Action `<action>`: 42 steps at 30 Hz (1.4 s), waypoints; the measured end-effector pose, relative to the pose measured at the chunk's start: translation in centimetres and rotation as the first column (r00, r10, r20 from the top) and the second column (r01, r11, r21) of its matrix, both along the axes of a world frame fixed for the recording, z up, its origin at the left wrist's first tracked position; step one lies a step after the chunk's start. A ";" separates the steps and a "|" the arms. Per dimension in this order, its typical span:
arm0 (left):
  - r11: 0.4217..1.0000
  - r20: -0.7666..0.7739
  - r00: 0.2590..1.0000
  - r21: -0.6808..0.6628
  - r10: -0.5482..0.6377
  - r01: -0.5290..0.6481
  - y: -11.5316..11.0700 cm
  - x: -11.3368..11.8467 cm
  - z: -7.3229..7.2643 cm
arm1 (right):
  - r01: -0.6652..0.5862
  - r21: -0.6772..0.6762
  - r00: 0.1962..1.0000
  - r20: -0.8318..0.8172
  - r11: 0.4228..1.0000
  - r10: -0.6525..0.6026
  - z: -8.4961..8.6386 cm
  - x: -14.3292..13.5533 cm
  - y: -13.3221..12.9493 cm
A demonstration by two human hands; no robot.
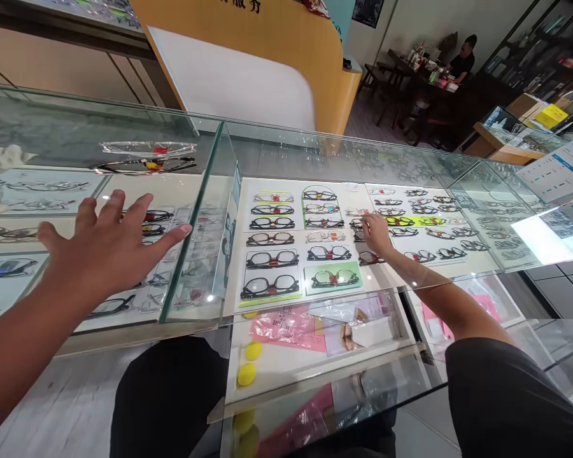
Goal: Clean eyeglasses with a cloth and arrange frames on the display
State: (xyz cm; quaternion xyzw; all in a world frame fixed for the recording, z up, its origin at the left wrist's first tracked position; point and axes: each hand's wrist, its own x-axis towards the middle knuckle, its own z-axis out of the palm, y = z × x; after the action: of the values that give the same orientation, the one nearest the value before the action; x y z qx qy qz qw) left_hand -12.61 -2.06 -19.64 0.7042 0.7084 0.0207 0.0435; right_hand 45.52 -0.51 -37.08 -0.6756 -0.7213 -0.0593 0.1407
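My left hand (105, 245) is spread flat with its fingers apart, over the glass top at the left part of the display case. Its thumb reaches the upright glass divider (191, 222). My right hand (376, 234) is inside the case, among rows of eyeglasses. Its fingers are bent together at a dark-framed pair of eyeglasses (356, 223), partly covered by the hand. Just left of it lie more eyeglasses (329, 252) in columns, and one pair (335, 278) rests on a green card. To its right are several other frames (403, 232).
Below the case, an open drawer (286, 388) holds pink packets (286, 327) and yellow discs (246, 374). Two eyeglasses (148, 165) lie on the glass top at left. A wood-and-white counter (248, 70) stands beyond. A person (463, 60) sits at a far table.
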 end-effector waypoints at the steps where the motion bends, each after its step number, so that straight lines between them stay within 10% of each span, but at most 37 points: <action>1: 1.000 0.007 1.000 0.000 -0.002 0.002 -0.1 0.0 0.1 | -0.027 -0.024 1.000 0.009 0.999 0.028 0.0 0.2 -0.8; 26: 0.999 0.123 0.992 0.028 -0.033 0.030 -0.8 0.3 0.5 | -0.175 -0.406 0.929 0.234 0.897 0.287 4.0 4.4 -11.2; 42: 1.000 0.076 0.997 0.019 -0.014 0.013 -0.3 0.2 0.4 | -0.017 -0.219 0.966 0.247 0.975 0.073 1.2 4.1 -2.8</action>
State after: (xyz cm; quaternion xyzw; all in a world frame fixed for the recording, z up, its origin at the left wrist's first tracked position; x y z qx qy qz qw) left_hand -12.45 -2.36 -19.25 0.7080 0.7013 0.0538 0.0641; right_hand 49.65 -3.31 -35.92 -0.6571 -0.7507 -0.0634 -0.0253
